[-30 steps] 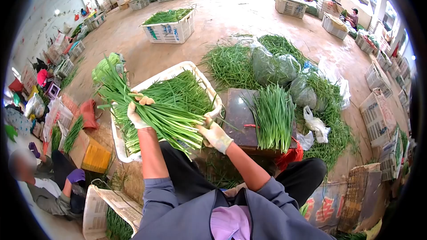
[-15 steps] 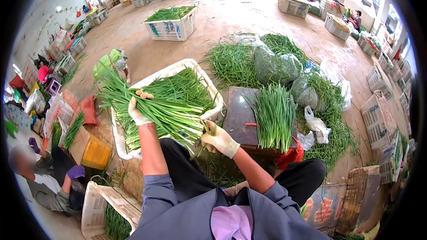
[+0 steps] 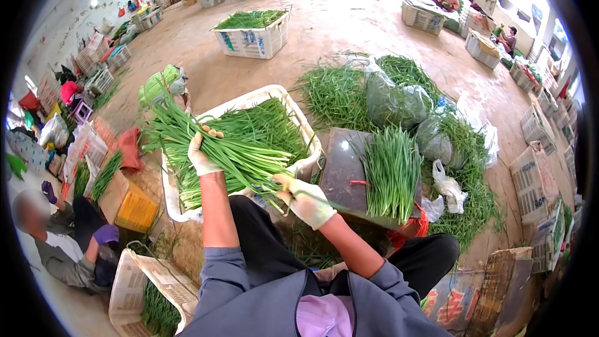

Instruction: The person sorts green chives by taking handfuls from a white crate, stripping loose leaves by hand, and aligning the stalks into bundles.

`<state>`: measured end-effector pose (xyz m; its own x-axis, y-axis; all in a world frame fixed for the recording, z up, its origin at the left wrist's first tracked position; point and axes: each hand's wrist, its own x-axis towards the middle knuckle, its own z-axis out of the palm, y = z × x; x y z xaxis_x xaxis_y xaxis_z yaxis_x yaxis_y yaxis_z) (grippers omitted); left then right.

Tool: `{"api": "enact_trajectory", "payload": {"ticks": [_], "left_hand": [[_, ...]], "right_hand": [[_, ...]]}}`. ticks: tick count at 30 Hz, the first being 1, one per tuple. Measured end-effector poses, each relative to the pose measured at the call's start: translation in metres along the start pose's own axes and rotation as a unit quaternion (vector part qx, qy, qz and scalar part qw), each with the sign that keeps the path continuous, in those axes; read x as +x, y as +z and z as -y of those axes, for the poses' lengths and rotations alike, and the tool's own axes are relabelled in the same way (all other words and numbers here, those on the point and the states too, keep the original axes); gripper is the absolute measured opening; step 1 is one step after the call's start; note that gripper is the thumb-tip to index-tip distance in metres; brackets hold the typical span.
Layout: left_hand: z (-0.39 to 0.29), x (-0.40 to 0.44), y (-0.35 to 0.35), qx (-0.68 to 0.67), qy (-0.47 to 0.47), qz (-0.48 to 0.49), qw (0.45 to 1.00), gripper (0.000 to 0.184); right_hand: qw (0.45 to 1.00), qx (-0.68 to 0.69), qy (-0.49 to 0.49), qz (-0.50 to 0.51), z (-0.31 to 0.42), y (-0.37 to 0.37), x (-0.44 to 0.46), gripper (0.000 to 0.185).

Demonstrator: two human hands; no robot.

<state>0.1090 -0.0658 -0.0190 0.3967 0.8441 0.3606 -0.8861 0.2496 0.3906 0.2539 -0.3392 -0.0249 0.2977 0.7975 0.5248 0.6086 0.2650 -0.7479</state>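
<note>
One bunch of long green stalks (image 3: 234, 150) is held above the near white basket (image 3: 167, 193), its pale ends toward the right hand (image 3: 309, 203) and its leafy tips toward the upper left. The left hand (image 3: 204, 155), gloved with the fingertips exposed, has its grip closed around the bunch. The right hand, also gloved, is beside the pale ends; a thin green strand crosses it, but owing to blur I cannot tell whether its grip is closed on anything. Loose greens (image 3: 265, 126) fill much of the basket below. To the right, a dark worktop (image 3: 340, 156) carries a second bunch (image 3: 392, 171), laid with leafy tips pointing away from the person, and a red tie (image 3: 360, 183) beside it. Beyond and alongside the worktop, a heap of greens (image 3: 337, 93) spreads over the floor (image 3: 187, 43), with clear plastic bags (image 3: 396, 105) among it. A far crate (image 3: 253, 43), also loaded with greens, stands on the floor. At lower left sits a co-worker (image 3: 75, 265) in purple gloves.
</note>
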Motion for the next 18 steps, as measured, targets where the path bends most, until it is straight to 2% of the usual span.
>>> {"api": "enact_trajectory", "payload": {"ticks": [1, 2, 5, 7, 8, 9, 11, 12, 13, 16, 18], "left_hand": [[0.001, -0.001, 0.002, 0.002, -0.004, -0.007, 1.000, 0.025], [0.002, 0.000, 0.003, 0.020, -0.004, -0.017, 1.000, 0.025], [-0.007, 0.000, 0.007, 0.022, 0.007, -0.036, 0.999, 0.024], [-0.013, 0.001, 0.000, 0.014, 0.015, -0.030, 0.999, 0.023], [-0.015, 0.001, -0.002, 0.006, 0.015, -0.037, 0.999, 0.023], [-0.015, 0.002, -0.004, -0.003, 0.015, -0.042, 0.999, 0.023], [-0.012, -0.003, -0.006, -0.008, 0.009, -0.026, 1.000, 0.026], [-0.008, -0.004, -0.007, -0.002, 0.002, -0.025, 1.000, 0.026], [-0.004, -0.003, -0.007, 0.003, -0.004, -0.022, 1.000, 0.027], [0.005, -0.005, -0.004, 0.006, -0.014, -0.015, 1.000, 0.026], [0.005, -0.005, -0.002, 0.021, -0.017, -0.014, 1.000, 0.025]], "right_hand": [[0.998, -0.046, 0.000, 0.048, -0.008, 0.004, 0.003, 0.021], [0.998, -0.047, 0.000, 0.048, -0.016, 0.004, 0.000, 0.021], [0.993, -0.001, -0.035, 0.113, -0.038, -0.004, -0.015, 0.015], [0.975, -0.080, 0.018, 0.206, -0.050, -0.012, -0.033, 0.012], [0.973, -0.073, 0.050, 0.215, -0.051, -0.017, -0.041, 0.014], [0.972, -0.074, 0.050, 0.216, -0.041, -0.018, -0.038, 0.014], [0.999, 0.014, 0.002, 0.051, -0.018, -0.014, -0.030, 0.019], [0.999, 0.005, -0.016, 0.039, -0.012, -0.011, -0.023, 0.024], [0.997, -0.028, -0.004, 0.074, 0.005, -0.015, -0.011, 0.027], [0.994, -0.093, -0.029, 0.059, -0.005, 0.004, 0.000, 0.025], [0.985, -0.119, -0.011, 0.121, -0.018, 0.010, 0.002, 0.018]]}}
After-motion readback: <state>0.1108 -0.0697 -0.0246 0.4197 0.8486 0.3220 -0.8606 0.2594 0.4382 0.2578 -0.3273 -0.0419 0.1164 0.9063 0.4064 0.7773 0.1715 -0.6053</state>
